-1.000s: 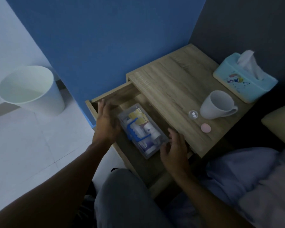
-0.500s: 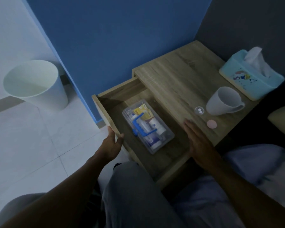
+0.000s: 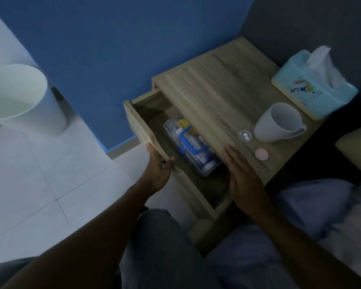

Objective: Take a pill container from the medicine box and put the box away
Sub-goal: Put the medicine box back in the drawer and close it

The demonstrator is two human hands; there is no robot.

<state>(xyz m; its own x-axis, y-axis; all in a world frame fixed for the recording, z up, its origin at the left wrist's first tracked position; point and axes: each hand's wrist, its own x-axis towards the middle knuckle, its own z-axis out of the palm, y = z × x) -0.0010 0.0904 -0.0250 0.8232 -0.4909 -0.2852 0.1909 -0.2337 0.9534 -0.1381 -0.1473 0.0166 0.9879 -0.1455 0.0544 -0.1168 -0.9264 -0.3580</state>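
Note:
The clear medicine box (image 3: 193,150) with a blue handle lies inside the wooden drawer (image 3: 141,127), half hidden under the nightstand top (image 3: 213,97). My left hand (image 3: 157,166) grips the drawer's front panel from outside, thumb over its top edge. My right hand (image 3: 241,176) rests flat and open on the front edge of the nightstand top. On the top, a small clear pill container (image 3: 245,135) holds two white pills, and its pink lid (image 3: 261,153) lies beside it.
A white mug (image 3: 278,123) lies tipped on the nightstand beside a light blue tissue box (image 3: 313,86). A white waste bin (image 3: 19,97) stands on the tiled floor at left. Blue wall behind; bedding and a pillow (image 3: 356,147) at right.
Both hands left the medicine box. My left hand took the drawer front and has pushed the drawer partly in, so the box now sits half under the top. My right hand moved to the nightstand edge.

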